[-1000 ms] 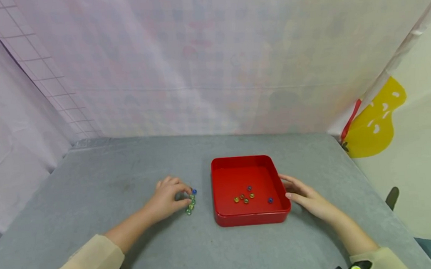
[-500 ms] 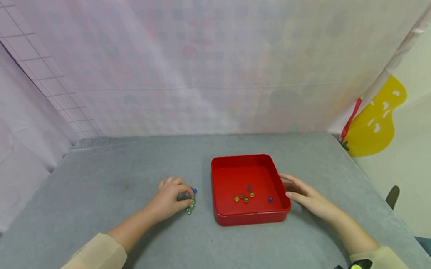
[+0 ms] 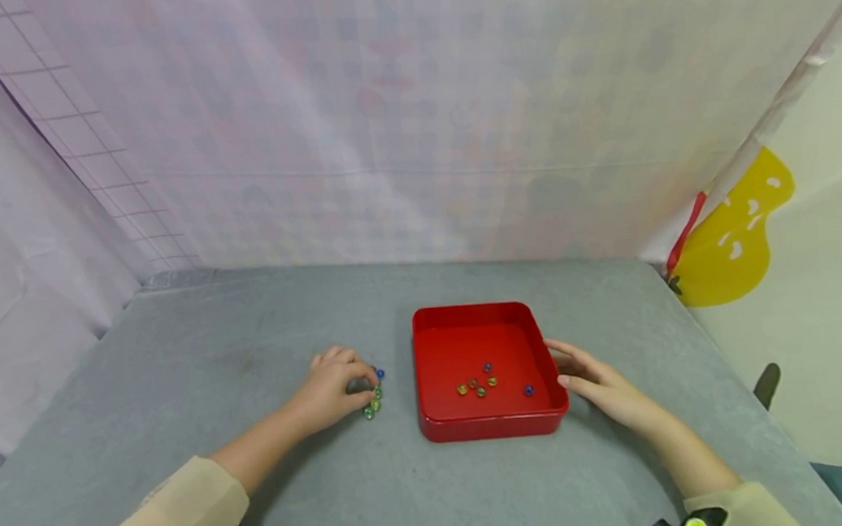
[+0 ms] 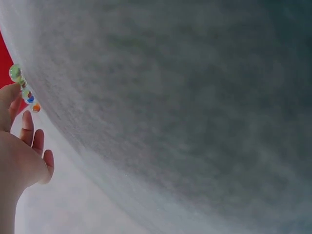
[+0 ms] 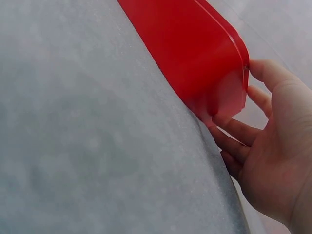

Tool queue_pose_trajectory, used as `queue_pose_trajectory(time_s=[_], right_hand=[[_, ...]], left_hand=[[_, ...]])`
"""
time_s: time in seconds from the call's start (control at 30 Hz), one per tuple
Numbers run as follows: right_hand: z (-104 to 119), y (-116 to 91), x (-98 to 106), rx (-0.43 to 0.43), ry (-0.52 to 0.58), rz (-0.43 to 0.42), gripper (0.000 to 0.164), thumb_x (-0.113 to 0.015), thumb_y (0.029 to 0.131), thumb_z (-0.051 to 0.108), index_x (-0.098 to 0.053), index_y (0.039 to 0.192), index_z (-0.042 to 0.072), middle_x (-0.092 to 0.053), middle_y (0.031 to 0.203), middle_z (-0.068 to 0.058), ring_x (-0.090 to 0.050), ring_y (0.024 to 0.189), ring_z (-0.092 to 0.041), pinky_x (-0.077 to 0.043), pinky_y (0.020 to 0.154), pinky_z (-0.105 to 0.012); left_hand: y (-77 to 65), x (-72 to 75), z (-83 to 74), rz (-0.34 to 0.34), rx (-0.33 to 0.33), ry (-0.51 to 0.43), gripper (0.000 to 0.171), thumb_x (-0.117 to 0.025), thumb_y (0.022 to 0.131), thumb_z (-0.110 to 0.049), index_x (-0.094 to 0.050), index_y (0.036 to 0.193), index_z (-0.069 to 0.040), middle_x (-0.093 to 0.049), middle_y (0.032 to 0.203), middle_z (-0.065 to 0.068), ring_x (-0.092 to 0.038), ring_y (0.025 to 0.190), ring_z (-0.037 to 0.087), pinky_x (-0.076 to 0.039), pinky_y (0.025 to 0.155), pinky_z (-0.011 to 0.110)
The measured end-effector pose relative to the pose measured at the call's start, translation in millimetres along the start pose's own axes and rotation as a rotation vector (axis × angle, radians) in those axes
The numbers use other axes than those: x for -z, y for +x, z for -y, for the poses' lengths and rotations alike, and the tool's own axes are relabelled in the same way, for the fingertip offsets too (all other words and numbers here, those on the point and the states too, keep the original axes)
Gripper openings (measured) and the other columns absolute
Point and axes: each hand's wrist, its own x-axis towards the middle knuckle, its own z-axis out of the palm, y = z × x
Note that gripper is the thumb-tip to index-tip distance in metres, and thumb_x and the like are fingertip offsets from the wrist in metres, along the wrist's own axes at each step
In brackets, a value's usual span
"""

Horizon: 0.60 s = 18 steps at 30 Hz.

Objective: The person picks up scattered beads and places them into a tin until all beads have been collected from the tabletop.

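In the head view, a short row of glass marbles (image 3: 375,405), mostly green with a blue one (image 3: 381,373) at its far end, lies on the grey cloth. My left hand (image 3: 330,390) is at this row, thumb and index finger bent about a marble; the fingers partly hide it. The left wrist view shows a green marble (image 4: 15,73) and an orange one (image 4: 36,107) beside the left hand (image 4: 24,156). A square red tray (image 3: 494,429) holds several yellowish and blue marbles. With relaxed fingers, my right hand (image 3: 598,385) touches its right wall; in the right wrist view fingertips rest against the tray (image 5: 195,53).
Grey cloth (image 3: 320,498) covers the table. A pale patterned curtain (image 3: 412,133) rises behind it, and a white sheet with a yellow shape (image 3: 735,249) hangs at the right. Between the marble row and the tray is a narrow strip of cloth.
The left thumb and index finger have shifted slightly around the marble row, covering part of it. Both the right hand and the tray stay put.
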Motion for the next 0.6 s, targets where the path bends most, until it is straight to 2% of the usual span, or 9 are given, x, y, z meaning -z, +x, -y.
queue_pose_trajectory(time_s=[0.2,0.4,0.6], right_hand=[[0.3,0.0,0.3,-0.007,-0.003,-0.003,0.051,-0.049,0.099,0.010,-0.033,0.148,0.006,-0.049,0.134,-0.024,-0.051,0.117,-0.012,-0.043,0.090,-0.025],[1.2,-0.4,0.4,-0.007,0.005,0.002,0.051,-0.048,0.100,0.010,-0.032,0.148,0.007,-0.049,0.135,-0.024,-0.052,0.118,-0.020,-0.043,0.090,-0.026],[0.2,-0.4,0.0,-0.009,0.013,0.005,0.051,-0.048,0.100,0.010,-0.032,0.148,0.007,-0.048,0.135,-0.024,-0.051,0.118,-0.027,-0.043,0.090,-0.026]], left_hand=[[1.3,-0.7,-1.3,0.007,0.000,0.005,0.013,-0.080,0.079,-0.021,-0.072,0.089,-0.022,-0.056,0.090,-0.009,-0.045,0.091,0.014,-0.030,0.080,0.039],[1.9,-1.7,-2.7,0.025,0.010,0.005,0.013,-0.079,0.079,-0.021,-0.073,0.090,-0.022,-0.055,0.091,-0.010,-0.046,0.094,0.014,-0.030,0.081,0.039],[1.7,-3.1,-2.4,0.015,0.011,0.005,0.013,-0.080,0.078,-0.019,-0.073,0.089,-0.022,-0.055,0.090,-0.010,-0.046,0.094,0.015,-0.030,0.080,0.040]])
